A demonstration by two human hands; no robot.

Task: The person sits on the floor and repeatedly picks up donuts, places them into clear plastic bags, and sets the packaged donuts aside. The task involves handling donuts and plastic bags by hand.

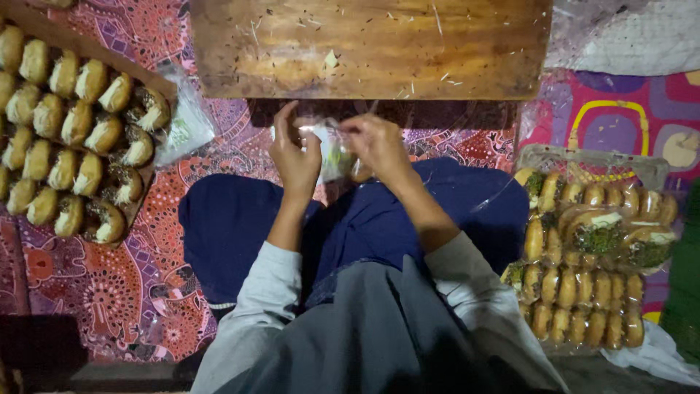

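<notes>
Centrally, a seated person in dark blue trousers and a grey long-sleeved top works over the lap; open patterned red cloth (109, 284) shows only in narrow strips between the knees and the goods on either side.

Item: low wooden surface (368, 47), directly ahead of the hands, its near edge just beyond the fingertips, its top scattered with small crumbs and shreds.

Item: wooden tray (149, 76) at the person's left, holding filled buns (69, 131) in close rows; its right edge lies near the left knee.

Item: loose clear plastic bag (186, 124), against the tray's right edge.

Item: stack of bagged buns (583, 284) at the person's right, in clear wrapping, set in rows, touching the right knee; several show a green filling.

Item: small clear plastic bag with bun (337, 157), held above the lap between the two hands, just short of the wooden surface's near edge.

Left hand (295, 157): forearm raised, fingers curled and pinched closed on the bag's left side.

Right hand (378, 142): wrist bent inward, fingertips pinched on the bag's upper edge, the hand partly covering the contents.

Both hands sit close together, nearly touching.
</notes>
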